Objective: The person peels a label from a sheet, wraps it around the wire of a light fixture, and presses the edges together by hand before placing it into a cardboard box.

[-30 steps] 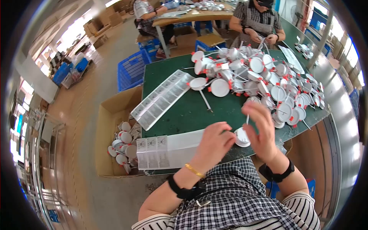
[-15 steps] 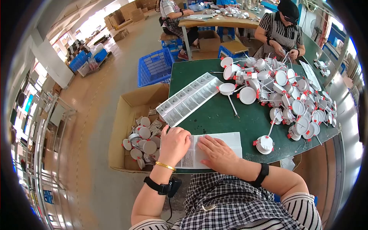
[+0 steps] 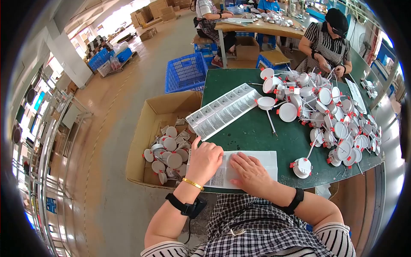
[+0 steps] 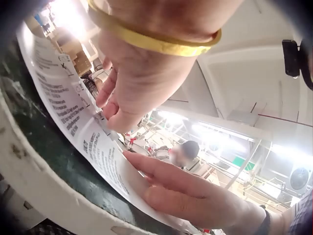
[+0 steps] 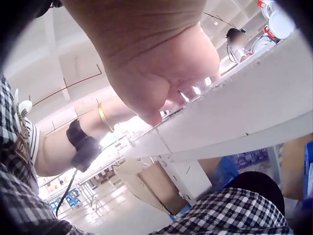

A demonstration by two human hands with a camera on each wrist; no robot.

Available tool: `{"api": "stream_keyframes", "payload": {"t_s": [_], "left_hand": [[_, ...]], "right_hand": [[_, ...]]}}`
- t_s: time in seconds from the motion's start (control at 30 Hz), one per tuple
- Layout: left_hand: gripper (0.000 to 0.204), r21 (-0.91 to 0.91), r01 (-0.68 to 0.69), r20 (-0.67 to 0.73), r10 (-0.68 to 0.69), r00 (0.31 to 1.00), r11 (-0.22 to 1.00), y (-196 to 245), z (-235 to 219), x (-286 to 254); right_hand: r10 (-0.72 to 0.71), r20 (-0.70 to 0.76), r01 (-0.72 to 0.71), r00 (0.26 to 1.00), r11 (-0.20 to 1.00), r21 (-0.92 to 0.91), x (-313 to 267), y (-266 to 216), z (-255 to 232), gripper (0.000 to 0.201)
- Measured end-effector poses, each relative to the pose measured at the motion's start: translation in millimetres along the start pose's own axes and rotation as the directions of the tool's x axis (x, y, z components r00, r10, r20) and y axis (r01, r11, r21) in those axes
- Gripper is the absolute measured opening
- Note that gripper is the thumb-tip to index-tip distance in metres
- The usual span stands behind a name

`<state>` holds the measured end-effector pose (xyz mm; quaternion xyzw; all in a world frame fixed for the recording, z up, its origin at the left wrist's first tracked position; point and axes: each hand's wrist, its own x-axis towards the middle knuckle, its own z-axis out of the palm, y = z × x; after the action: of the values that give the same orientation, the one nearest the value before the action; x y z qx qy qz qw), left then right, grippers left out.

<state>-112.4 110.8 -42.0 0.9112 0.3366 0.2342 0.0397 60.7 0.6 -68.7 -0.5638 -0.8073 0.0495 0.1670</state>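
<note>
A label sheet lies along the table's near edge, printed on its left part and blank at the right. My left hand is at its printed part, fingers curled and pinching at the sheet's far edge in the left wrist view. My right hand rests flat on the sheet just to the right, fingers extended and pressing it down. To the right of both hands stands a round white downlight with red clips, its cable sticking up. A second printed sheet lies slantwise beyond the left hand.
A heap of white downlights covers the right of the green table. At the left stands a cardboard box with more lights inside; a blue crate is behind it. Another person works across the table.
Both hands have moved left from the downlight to the label sheet. The right hand now lies flat on it. Over the last half second the hands have barely moved; the head view has shifted.
</note>
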Motion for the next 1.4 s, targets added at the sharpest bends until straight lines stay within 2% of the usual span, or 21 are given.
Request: {"api": "stream_keyframes", "payload": {"t_s": [0.27, 0.33, 0.37, 0.43, 0.47, 0.5, 0.53, 0.57, 0.6, 0.63, 0.7, 0.77, 0.83, 0.87, 0.93, 1.03, 1.1, 1.17, 1.27, 1.3, 1.4], "left_hand": [[0.014, -0.114, -0.036, 0.111, 0.049, 0.993, 0.993, 45.1, -89.7, -26.0], [0.015, -0.357, 0.037, 0.213, 0.043, 0.976, 0.933, 55.8, -117.7, -28.8], [0.015, -0.365, 0.029, 0.216, 0.054, 0.975, 0.931, 59.6, -125.3, -30.2], [0.015, -0.756, 0.241, 0.305, 0.002, 0.952, 0.609, 67.5, -131.8, -30.9], [0.012, -0.84, 0.273, 0.306, -0.006, 0.952, 0.47, 71.8, -130.1, -29.8], [0.012, -0.845, 0.269, 0.313, 0.018, 0.95, 0.462, 76.1, -123.6, -28.1], [0.012, -0.91, 0.327, 0.325, -0.054, 0.944, 0.255, 79.9, -114.2, -25.7], [0.012, -0.932, 0.361, 0.354, -0.122, 0.927, 0.033, 83.1, -105.4, -23.4], [0.012, -0.924, 0.383, 0.38, -0.127, 0.916, 0.0, 84.2, -99.2, -21.4], [0.012, -0.921, 0.389, 0.387, -0.105, 0.916, -0.004, 89.0, -93.0, -17.8], [0.012, -0.885, 0.447, 0.465, -0.235, 0.853, -0.131, 101.4, -79.6, -8.8], [0.014, -0.878, 0.424, 0.463, -0.173, 0.869, -0.223, 109.7, -63.4, -2.3], [0.023, -0.857, 0.442, 0.492, -0.169, 0.854, -0.263, 117.7, -52.6, 4.5], [0.023, -0.851, 0.455, 0.501, -0.15, 0.852, -0.262, 121.9, -48.3, 6.7], [0.041, -0.901, 0.356, 0.306, -0.217, 0.927, 0.248, 130.1, -41.8, 11.2], [0.053, -0.905, 0.253, 0.208, -0.164, 0.964, 0.342, 142.8, -34.4, 25.0], [0.05, -0.902, 0.329, 0.333, -0.032, 0.942, 0.28, 149.4, -30.1, 33.2], [0.045, -0.851, 0.489, 0.523, 0.228, 0.821, 0.192, 154.9, -25.4, 42.2], [0.027, -0.785, 0.611, 0.618, 0.183, 0.765, 0.097, 161.7, -15.1, 41.9], [0.022, -0.744, 0.666, 0.666, 0.133, 0.734, 0.051, 162.7, -12.9, 43.1], [0.017, -0.795, 0.605, 0.606, 0.076, 0.792, 0.031, 171.2, -12.9, 47.1]], "right_hand": [[0.022, -0.001, -0.022, 1.0, 0.999, 0.042, -0.8, -1.0, -2.3, 0.064], [0.028, 0.001, -0.028, 1.0, 0.999, 0.041, -0.3, -1.2, -1.3, 0.065], [0.016, 0.003, -0.016, 1.0, 0.998, 0.055, 0.5, -1.4, -1.5, 0.064], [-0.033, -0.032, 0.036, 0.999, 0.994, 0.101, -3.8, 8.0, 6.8, 0.063], [-0.013, -0.058, 0.022, 0.998, 0.987, 0.162, -4.9, 5.0, 0.2, 0.057], [0.007, -0.086, 0.012, 0.996, 0.975, 0.221, -5.5, 2.9, -10.9, 0.051], [0.028, -0.089, -0.008, 0.996, 0.977, 0.211, -9.9, 5.7, -25.5, 0.051], [0.172, 0.028, -0.143, 0.985, 0.704, 0.696, -14.6, 8.5, -40.7, 0.047], [0.231, 0.193, -0.24, 0.954, 0.198, 0.95, -20.2, 12.6, -49.7, 0.046], [0.19, 0.216, -0.146, 0.958, -0.327, 0.934, -26.5, 19.7, -49.8, 0.052], [0.094, 0.164, -0.066, 0.982, -0.644, 0.762, -49.3, 30.4, -77.6, 0.06], [0.155, 0.124, 0.004, 0.98, -0.638, 0.77, -67.2, 33.4, -93.0, 0.044], [0.444, 0.02, 0.048, 0.896, -0.142, 0.989, -85.1, 34.3, -93.7, 0.023], [0.503, 0.057, 0.004, 0.862, -0.12, 0.993, -91.8, 34.1, -100.8, 0.018], [0.52, 0.025, 0.018, 0.854, -0.077, 0.997, -102.7, 34.6, -113.9, 0.019], [0.509, -0.056, 0.059, 0.859, 0.009, 0.998, -114.3, 43.0, -122.8, 0.021], [0.385, 0.019, -0.057, 0.923, 0.087, 0.995, -126.7, 55.2, -124.7, 0.018], [0.384, 0.009, -0.061, 0.923, 0.123, 0.991, -134.3, 60.3, -127.2, 0.019], [0.399, 0.005, -0.01, 0.917, 0.011, 1.0, -142.8, 63.7, -129.6, 0.025], [0.489, -0.061, -0.056, 0.87, 0.221, 0.974, -144.7, 69.1, -127.8, 0.028], [0.72, -0.281, -0.298, 0.634, 0.564, 0.77, -148.1, 99.2, -94.8, 0.028]]}}
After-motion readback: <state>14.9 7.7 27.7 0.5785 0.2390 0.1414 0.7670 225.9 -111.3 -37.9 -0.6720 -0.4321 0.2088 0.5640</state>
